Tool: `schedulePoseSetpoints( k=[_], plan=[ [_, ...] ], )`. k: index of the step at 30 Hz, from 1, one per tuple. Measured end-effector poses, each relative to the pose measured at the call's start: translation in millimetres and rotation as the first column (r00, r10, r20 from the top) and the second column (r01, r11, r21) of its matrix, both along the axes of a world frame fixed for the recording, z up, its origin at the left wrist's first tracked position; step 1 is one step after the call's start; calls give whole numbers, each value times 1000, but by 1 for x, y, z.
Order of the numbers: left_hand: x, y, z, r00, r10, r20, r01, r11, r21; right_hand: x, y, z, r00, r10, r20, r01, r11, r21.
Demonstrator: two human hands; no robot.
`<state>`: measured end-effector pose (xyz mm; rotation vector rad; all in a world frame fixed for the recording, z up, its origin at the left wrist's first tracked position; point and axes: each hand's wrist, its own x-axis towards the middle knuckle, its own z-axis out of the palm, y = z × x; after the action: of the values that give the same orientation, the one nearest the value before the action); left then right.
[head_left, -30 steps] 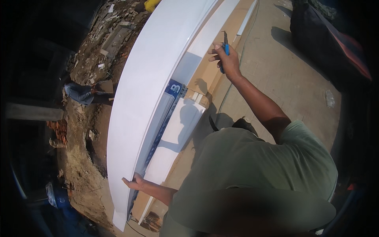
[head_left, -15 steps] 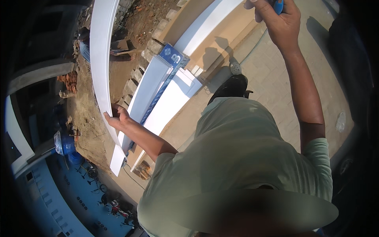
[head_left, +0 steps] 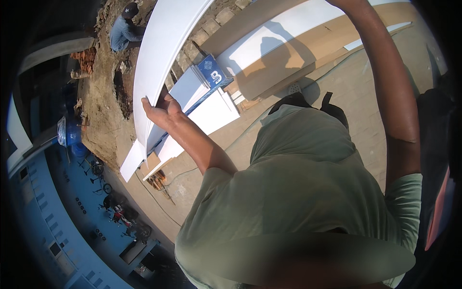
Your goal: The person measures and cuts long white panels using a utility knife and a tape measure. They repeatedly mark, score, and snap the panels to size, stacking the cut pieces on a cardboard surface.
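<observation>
A long white panel (head_left: 156,58) rises from the lower left to the top edge. My left hand (head_left: 166,111) is closed round its right edge, thumb on the near face. Only the back of my right hand (head_left: 345,4) shows at the top edge; its fingers lie outside the picture, so what they hold is hidden. Beside the panel a stack of white boards (head_left: 185,89) and a blue printed box (head_left: 210,71) lie on the ground. Another white sheet (head_left: 214,108) lies just right of them.
Brown boards (head_left: 332,32) with a white strip stretch along the upper right. A person (head_left: 125,30) in a cap crouches on the dirt at upper left. Stone blocks (head_left: 199,38) edge the paving, and a cable (head_left: 159,204) trails over it. Parked bikes (head_left: 120,212) stand at lower left.
My left hand and the panel have moved right and up in the view. My right hand, earlier seen holding something blue, has risen mostly out of the picture. The crouching person shows more fully.
</observation>
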<state>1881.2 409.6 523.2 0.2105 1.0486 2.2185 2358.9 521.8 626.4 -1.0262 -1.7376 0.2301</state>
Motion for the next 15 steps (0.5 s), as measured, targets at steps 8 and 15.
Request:
schedulePoseSetpoints(
  k=[8,15],
  plan=[
    [122,26,19,995,21,97,-31,994,101,116,31,-18,961,-80,-265,38,986,-161],
    [235,-1,26,951,-27,307,-64,957,282,266,18,0,825,-168,-540,78,979,-186]
  ],
)
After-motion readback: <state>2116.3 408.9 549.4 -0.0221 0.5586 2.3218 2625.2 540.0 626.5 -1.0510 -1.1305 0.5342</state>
